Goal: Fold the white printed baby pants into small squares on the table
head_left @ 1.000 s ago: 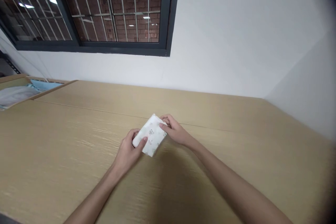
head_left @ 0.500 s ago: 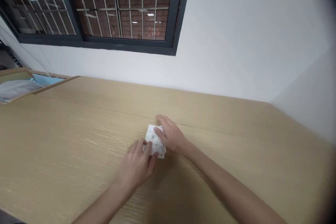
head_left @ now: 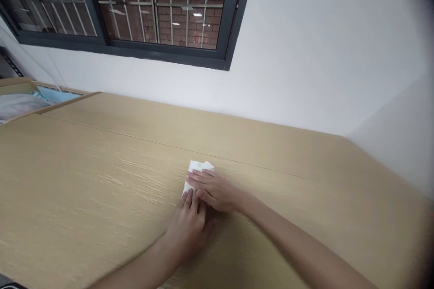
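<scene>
Two hands lie flat, not squeezing: the left hand (head_left: 190, 222) touches the near end of the white packet (head_left: 199, 165), and the right hand (head_left: 214, 189) covers its middle. It looks light, soft and bendy, so pinch its sides gently. It sits well in from the back edge of the desk (head_left: 84, 180).

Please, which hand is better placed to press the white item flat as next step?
Probably the right hand: its fingers lie across the middle of the white item, while the left hand reaches only the near edge.
</scene>
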{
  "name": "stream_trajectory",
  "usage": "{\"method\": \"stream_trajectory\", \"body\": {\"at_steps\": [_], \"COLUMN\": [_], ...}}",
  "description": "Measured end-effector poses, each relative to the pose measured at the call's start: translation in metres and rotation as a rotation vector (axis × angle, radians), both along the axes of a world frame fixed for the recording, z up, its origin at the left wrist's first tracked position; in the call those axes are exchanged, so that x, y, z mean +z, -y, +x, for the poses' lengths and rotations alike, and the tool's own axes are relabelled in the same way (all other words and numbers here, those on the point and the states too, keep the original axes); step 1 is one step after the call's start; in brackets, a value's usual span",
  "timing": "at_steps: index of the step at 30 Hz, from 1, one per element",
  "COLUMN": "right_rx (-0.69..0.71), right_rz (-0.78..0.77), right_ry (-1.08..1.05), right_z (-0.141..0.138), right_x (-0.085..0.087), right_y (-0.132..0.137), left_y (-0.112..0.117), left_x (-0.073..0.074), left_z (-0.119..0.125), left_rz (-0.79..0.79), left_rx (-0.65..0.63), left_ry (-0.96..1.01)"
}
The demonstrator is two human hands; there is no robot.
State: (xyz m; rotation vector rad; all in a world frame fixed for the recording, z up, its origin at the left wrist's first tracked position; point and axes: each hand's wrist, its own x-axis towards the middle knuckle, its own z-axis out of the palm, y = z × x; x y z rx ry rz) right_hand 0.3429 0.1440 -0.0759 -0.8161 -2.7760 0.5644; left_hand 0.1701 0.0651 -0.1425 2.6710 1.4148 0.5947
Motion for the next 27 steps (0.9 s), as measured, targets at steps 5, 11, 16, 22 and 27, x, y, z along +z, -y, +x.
{"method": "stream_trajectory", "body": {"at_steps": [5,11,16,22,27], "right_rx": [-0.092,-0.165,-0.389,-0.604,-0.680], "right_rz": [0.112,0.055,-0.031,-0.096,-0.200], "right_ry": [0.016,0.000,-0.160,-0.513,-0.635], "right_z": [0.014,0.022,0.021,0.016,0.007], "right_x": [-0.008,-0.014,-0.018,-0.030,-0.039], "right_y": [-0.030,-0.047,-0.040,-0.027,-0.024], "left_y": [0.000,-0.004,-0.020,-0.038,-0.045], "left_x": [-0.005,0.016,0.043,0.041,0.038], "left_z": [-0.002,-0.005,-0.024,-0.035,-0.029], "left_rz": [0.019,0.068,-0.011,-0.038,-0.149], "left_rx": [0.007,0.018,0.266,0.478,0.354], "left_ry": [-0.054,-0.023,0.141,0.095,0.079]}}
